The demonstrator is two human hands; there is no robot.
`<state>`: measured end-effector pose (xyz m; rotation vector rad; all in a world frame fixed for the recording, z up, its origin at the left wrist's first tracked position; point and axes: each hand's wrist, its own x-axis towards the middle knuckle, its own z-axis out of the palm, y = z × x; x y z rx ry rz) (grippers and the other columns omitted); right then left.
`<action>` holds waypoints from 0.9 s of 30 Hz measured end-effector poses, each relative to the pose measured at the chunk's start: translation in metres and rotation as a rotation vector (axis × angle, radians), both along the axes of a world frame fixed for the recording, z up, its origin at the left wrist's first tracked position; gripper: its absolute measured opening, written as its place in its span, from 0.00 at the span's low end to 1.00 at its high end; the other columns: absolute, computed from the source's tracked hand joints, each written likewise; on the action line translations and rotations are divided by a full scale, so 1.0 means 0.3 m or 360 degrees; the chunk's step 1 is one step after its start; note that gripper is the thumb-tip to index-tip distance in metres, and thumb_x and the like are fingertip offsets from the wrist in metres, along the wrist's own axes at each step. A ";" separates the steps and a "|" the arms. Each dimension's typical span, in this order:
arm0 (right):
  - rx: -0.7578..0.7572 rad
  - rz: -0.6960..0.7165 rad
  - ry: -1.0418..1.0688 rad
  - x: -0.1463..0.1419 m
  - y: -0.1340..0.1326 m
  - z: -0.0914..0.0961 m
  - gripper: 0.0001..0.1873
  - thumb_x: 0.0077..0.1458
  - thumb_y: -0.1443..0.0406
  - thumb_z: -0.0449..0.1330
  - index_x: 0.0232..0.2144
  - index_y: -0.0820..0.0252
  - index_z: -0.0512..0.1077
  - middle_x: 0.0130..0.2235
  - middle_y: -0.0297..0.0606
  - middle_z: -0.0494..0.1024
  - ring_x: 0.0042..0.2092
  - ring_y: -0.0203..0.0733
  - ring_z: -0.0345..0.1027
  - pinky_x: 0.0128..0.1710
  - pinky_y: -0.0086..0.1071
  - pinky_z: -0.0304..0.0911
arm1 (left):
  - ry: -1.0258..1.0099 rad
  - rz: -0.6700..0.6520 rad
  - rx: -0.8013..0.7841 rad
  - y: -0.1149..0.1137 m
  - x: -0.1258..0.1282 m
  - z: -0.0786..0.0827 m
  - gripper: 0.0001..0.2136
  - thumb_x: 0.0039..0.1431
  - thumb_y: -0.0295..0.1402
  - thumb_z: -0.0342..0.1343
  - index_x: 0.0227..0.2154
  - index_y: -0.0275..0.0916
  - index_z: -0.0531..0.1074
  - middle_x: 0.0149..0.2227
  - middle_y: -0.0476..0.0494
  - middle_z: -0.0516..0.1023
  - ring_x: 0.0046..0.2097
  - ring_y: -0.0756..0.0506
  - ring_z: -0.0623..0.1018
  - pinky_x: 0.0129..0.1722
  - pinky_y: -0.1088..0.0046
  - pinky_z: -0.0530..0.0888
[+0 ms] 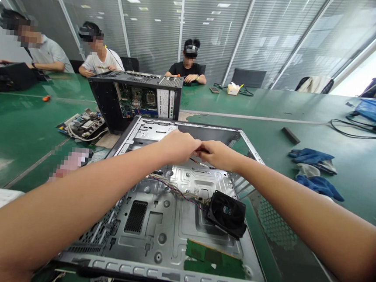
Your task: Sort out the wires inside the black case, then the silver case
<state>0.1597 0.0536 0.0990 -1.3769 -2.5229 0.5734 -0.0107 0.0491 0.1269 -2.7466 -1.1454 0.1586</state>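
Observation:
An open, stripped computer case (154, 230) lies flat on the green table in front of me. Both my hands meet over its far half. My left hand (178, 145) is closed in a pinch, and my right hand (217, 154) is closed too; together they grip a thin cable or wire end between them, which is too small to name surely. A bundle of coloured wires (173, 188) runs from under my hands to a black fan (227, 213) lying loose in the case. A green circuit board strip (212, 258) rests near the case's front edge.
Another open computer case (139, 99) stands behind mine, with a motherboard (83, 124) beside it. Blue gloves (313, 169) lie to the right, a black bar (290, 135) beyond them. Three people sit at the far side of the table (28, 122).

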 end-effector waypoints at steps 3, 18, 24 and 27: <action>-0.0005 0.0003 -0.0013 -0.002 0.001 0.001 0.12 0.58 0.66 0.52 0.36 0.64 0.75 0.32 0.41 0.78 0.35 0.42 0.67 0.36 0.34 0.57 | -0.0015 -0.0011 0.0000 -0.001 -0.001 -0.001 0.15 0.67 0.36 0.46 0.48 0.37 0.74 0.42 0.34 0.81 0.40 0.40 0.79 0.39 0.63 0.67; -0.0057 -0.0006 -0.0028 0.006 0.003 -0.003 0.12 0.58 0.67 0.54 0.39 0.63 0.76 0.41 0.44 0.82 0.42 0.46 0.72 0.42 0.36 0.61 | -0.0010 -0.0028 -0.0030 -0.002 0.001 0.000 0.14 0.67 0.35 0.46 0.47 0.36 0.74 0.42 0.34 0.81 0.41 0.40 0.79 0.39 0.63 0.68; -0.0057 0.0024 -0.0055 0.009 0.002 -0.002 0.12 0.59 0.68 0.53 0.39 0.65 0.75 0.43 0.46 0.82 0.42 0.47 0.72 0.42 0.35 0.62 | -0.0004 -0.0040 -0.0024 -0.005 0.000 0.001 0.14 0.66 0.35 0.47 0.46 0.37 0.74 0.42 0.35 0.81 0.41 0.41 0.79 0.39 0.64 0.68; -0.0049 0.0024 -0.0085 0.008 0.002 0.000 0.11 0.59 0.68 0.53 0.39 0.65 0.75 0.42 0.46 0.81 0.41 0.46 0.72 0.40 0.35 0.61 | 0.0011 -0.0033 -0.0024 -0.006 0.002 0.002 0.14 0.66 0.35 0.46 0.47 0.37 0.74 0.41 0.35 0.82 0.40 0.40 0.79 0.38 0.64 0.68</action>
